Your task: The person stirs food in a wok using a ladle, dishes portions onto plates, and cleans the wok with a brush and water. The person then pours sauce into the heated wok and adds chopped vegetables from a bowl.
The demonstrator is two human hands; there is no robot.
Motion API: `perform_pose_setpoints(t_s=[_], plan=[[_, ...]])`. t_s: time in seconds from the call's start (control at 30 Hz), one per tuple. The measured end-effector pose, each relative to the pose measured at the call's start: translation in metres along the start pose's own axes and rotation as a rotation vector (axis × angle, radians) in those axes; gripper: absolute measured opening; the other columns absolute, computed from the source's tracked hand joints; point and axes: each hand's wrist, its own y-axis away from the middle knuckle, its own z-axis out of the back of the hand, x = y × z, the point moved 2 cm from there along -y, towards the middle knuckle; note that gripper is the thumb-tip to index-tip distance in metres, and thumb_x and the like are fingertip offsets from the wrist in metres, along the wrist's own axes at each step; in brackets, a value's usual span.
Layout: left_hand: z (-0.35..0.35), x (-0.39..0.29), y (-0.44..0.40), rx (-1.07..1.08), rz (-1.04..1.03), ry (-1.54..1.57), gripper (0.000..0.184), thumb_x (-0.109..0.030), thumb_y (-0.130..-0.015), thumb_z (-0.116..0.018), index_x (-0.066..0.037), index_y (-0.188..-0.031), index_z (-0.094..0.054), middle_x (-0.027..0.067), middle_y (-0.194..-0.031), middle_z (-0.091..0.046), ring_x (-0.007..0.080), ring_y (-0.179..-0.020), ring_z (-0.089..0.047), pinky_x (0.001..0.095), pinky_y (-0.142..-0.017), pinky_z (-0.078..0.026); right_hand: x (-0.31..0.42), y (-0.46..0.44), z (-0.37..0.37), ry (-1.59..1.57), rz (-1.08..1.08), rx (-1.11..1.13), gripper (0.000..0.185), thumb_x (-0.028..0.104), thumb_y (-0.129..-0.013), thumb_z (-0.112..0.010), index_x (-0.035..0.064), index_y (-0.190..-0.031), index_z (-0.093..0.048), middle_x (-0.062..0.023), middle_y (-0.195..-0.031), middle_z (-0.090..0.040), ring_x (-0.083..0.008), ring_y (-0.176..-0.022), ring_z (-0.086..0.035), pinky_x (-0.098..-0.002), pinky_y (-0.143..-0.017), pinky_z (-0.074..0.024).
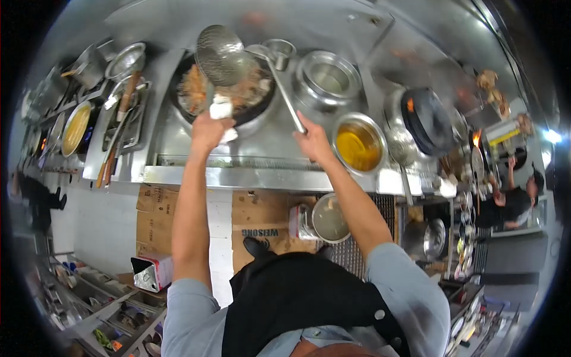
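My left hand [208, 130] is closed, with a white cloth [221, 108] bunched at its fingers and the handle of a large perforated skimmer [221, 55] running into it. The skimmer's round head is raised over the far part of a dark wok [184, 110], which holds brown and orange food [193, 89]. In my right hand [313, 141] is the end of a long metal ladle [282, 86]; it slants up and left, its bowl beside the skimmer. Part of the food is hidden by the skimmer and cloth.
Right of the wok are a metal pot [329, 77] and a bowl of amber liquid [358, 143]. Farther right, a second skimmer [403, 149] lies near a black wok [425, 122]. A bucket [331, 218] stands below the counter. Another person [516, 202] is at far right.
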Motion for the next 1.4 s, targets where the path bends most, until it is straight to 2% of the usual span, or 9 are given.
perform_pose_setpoints(t_s=[0.1,0.13,0.2,0.3,0.37,0.4,0.8,1.1,1.4], plan=[[-0.027,-0.033,0.070,-0.006,-0.054,-0.073,0.036,-0.023,-0.077,-0.081,0.002,-0.101,-0.074,0.0209,-0.090,-0.075,0.0324,-0.083,-0.073,0.0412,-0.076,-0.055,-0.083,0.034,0.003,-0.211,0.200,-0.241,0.071,0.012,-0.090,-0.068,0.0087,-0.156,-0.041,-0.0247,-0.094,-0.069,-0.0226,-0.090,-0.070,-0.0319,-0.083,-0.0537],[-0.037,-0.039,0.102,0.014,-0.048,0.049,0.032,-0.018,-0.078,-0.080,0.003,-0.102,-0.074,0.0197,-0.089,-0.075,0.0300,-0.081,-0.073,0.0396,-0.074,-0.055,-0.101,0.062,0.011,-0.369,0.352,-0.340,0.066,0.012,-0.092,-0.066,0.0022,-0.152,-0.042,-0.0289,-0.113,-0.068,-0.0251,-0.110,-0.068,-0.0323,-0.098,-0.0496],[-0.079,0.003,0.151,0.083,-0.080,0.230,0.033,-0.012,-0.078,-0.081,0.003,-0.106,-0.072,0.0167,-0.093,-0.076,0.0225,-0.080,-0.071,0.0362,-0.074,-0.056,-0.148,0.109,0.049,-0.282,0.338,-0.391,0.065,0.011,-0.092,-0.065,0.0000,-0.152,-0.042,-0.0289,-0.118,-0.067,-0.0271,-0.115,-0.066,-0.0339,-0.101,-0.0478],[-0.126,-0.027,0.259,0.190,0.218,0.504,0.036,-0.001,-0.080,-0.077,0.003,-0.114,-0.067,0.0058,-0.093,-0.070,0.0157,-0.080,-0.067,0.0328,-0.070,-0.056,-0.214,0.167,0.137,-0.218,0.121,-0.308,0.062,0.009,-0.093,-0.063,-0.0007,-0.151,-0.043,-0.0299,-0.129,-0.064,-0.0343,-0.127,-0.061,-0.0414,-0.110,-0.0426],[-0.167,-0.041,0.319,0.159,0.298,0.607,0.034,-0.001,-0.081,-0.076,0.002,-0.114,-0.067,0.0048,-0.093,-0.069,0.0151,-0.078,-0.066,0.0324,-0.068,-0.055,-0.287,0.188,0.181,-0.008,-0.036,-0.186,0.059,0.006,-0.095,-0.060,0.0072,-0.152,-0.044,-0.0090,-0.087,-0.065,-0.0148,-0.063,-0.062,-0.0309,-0.054,-0.0532],[-0.187,-0.048,0.346,0.137,0.328,0.596,0.036,-0.003,-0.081,-0.075,0.001,-0.116,-0.067,0.0049,-0.094,-0.069,0.0156,-0.079,-0.067,0.0314,-0.067,-0.055,-0.260,0.212,0.211,-0.254,-0.187,-0.047,0.053,0.007,-0.097,-0.058,0.0095,-0.149,-0.049,-0.0014,-0.069,-0.053,-0.0112,-0.045,-0.050,-0.0307,-0.042,-0.0456],[-0.336,-0.184,0.451,-0.200,0.569,0.582,0.034,-0.010,-0.085,-0.072,-0.001,-0.117,-0.066,0.0052,-0.094,-0.067,0.0139,-0.072,-0.065,0.0303,-0.060,-0.053,-0.384,0.170,0.259,-0.777,-0.395,0.390,0.013,0.019,-0.099,-0.060,0.0064,-0.100,-0.059,-0.0008,-0.072,-0.055,-0.0108,-0.050,-0.050,-0.0277,-0.043,-0.0409],[-0.387,-0.210,0.438,-0.315,0.479,0.584,0.035,-0.005,-0.083,-0.073,0.002,-0.117,-0.067,0.0058,-0.102,-0.068,0.0161,-0.087,-0.065,0.0322,-0.076,-0.054,-0.386,0.175,0.312,-1.797,-0.505,0.749,0.032,0.028,-0.101,-0.061,0.0090,-0.126,-0.054,0.0026,-0.073,-0.052,-0.0102,-0.052,-0.049,-0.0266,-0.049,-0.0389],[-0.457,-0.285,0.338,-0.127,0.268,0.799,0.042,-0.002,-0.084,-0.068,-0.002,-0.125,-0.061,0.0071,-0.105,-0.064,0.0171,-0.086,-0.061,0.0310,-0.074,-0.052,-0.429,0.206,0.477,-1.864,-0.253,0.482,0.047,0.027,-0.106,-0.050,0.0047,-0.147,-0.044,0.0038,-0.073,-0.048,-0.0092,-0.052,-0.047,-0.0255,-0.045,-0.0377]])
